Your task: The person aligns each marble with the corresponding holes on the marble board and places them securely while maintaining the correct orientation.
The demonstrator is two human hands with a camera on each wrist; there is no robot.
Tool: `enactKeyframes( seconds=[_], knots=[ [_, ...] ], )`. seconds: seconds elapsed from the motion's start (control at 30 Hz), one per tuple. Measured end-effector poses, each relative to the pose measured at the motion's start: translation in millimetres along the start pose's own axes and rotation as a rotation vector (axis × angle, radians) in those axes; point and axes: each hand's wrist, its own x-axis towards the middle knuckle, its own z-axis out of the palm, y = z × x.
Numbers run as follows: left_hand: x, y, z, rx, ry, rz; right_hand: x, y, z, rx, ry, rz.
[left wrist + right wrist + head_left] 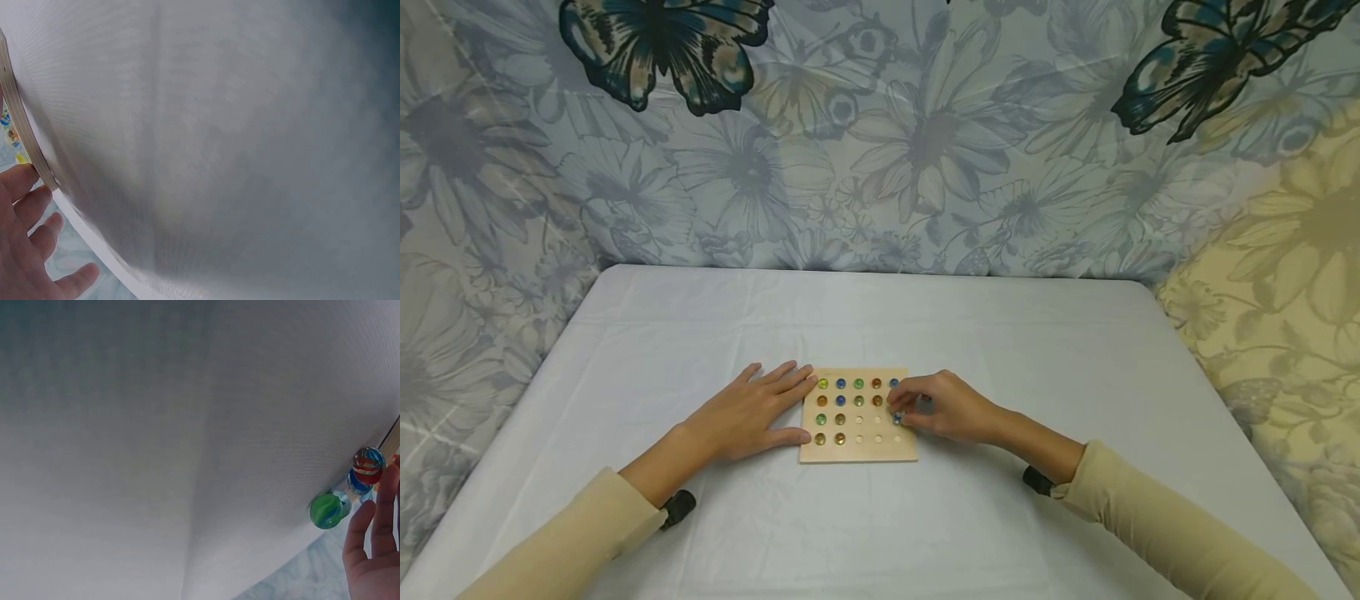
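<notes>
A square wooden board [859, 455] lies on the table, with rows of round hollows holding glass marbles in yellow, blue, green, amber and red. Flat and with fingers spread, my left hand [752, 417] rests at its left edge, thumb and fingertips touching the rim. Over the right edge, my right hand [951, 408] pinches a bluish marble [897, 417] between thumb and fingers at the third row. Those fingers hide part of the second row. Beside the board in the right wrist view are a green marble [326, 510] and a red-and-blue marble [369, 465], close to the fingers.
A white cloth [985, 517] covers the table. Behind it hangs a fabric backdrop [880, 167] printed with flowers and butterflies. Dark wrist cameras, one of them the left camera [679, 508], stick out under both beige sleeves [1172, 525].
</notes>
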Motion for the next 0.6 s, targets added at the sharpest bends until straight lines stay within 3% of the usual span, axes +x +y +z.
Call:
enactKeyframes(
  seconds=[0.3, 0.6],
  knots=[
    [0.9, 0.2, 0.7, 0.007, 0.005, 0.002, -3.6, -4, -10, 0.012, 0.035, -0.010],
    [0.5, 0.6, 0.4, 0.002, -0.002, -0.001, -25.1, 5, -32, -0.033, 0.088, 0.046]
  ],
)
